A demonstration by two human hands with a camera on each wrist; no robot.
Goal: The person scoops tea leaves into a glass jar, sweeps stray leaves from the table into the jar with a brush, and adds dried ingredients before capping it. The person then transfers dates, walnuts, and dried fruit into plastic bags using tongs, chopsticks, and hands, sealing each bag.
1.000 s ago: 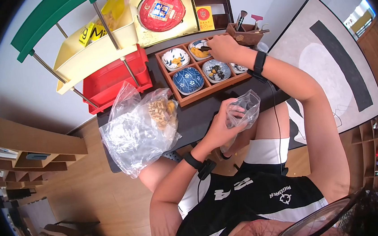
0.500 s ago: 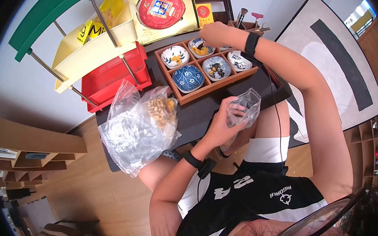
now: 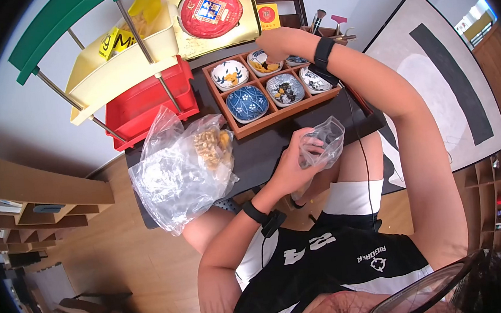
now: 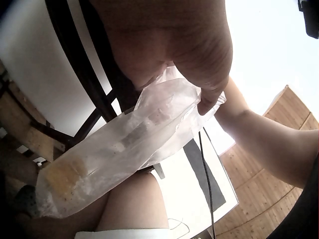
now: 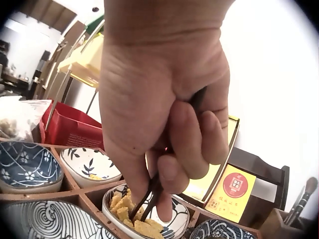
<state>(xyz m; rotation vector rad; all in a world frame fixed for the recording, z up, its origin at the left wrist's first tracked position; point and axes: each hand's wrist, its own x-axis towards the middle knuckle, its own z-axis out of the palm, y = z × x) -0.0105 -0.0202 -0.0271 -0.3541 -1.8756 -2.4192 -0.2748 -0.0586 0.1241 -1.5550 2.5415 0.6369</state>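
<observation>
My left hand grips the mouth of a clear plastic bag. In the left wrist view the bag hangs down, with a yellowish mass at its bottom end. My right hand holds dark slim tongs, their two tips down among yellow pieces in a patterned bowl. That bowl sits in the far middle compartment of a wooden divided tray. Around it stand a white bowl with leaves, a blue flowered bowl and a grey bowl with dark bits.
A large clear bag with nuts lies on the dark table, left of the tray. Behind it stands a red and cream tiered rack. A gold box with a red disc and a brush holder are at the back.
My right hand moved slightly back and left from over the tray, uncovering its right-hand bowls, then lowered toward the bowl of yellow pieces. The left hand and its bag stayed put.
</observation>
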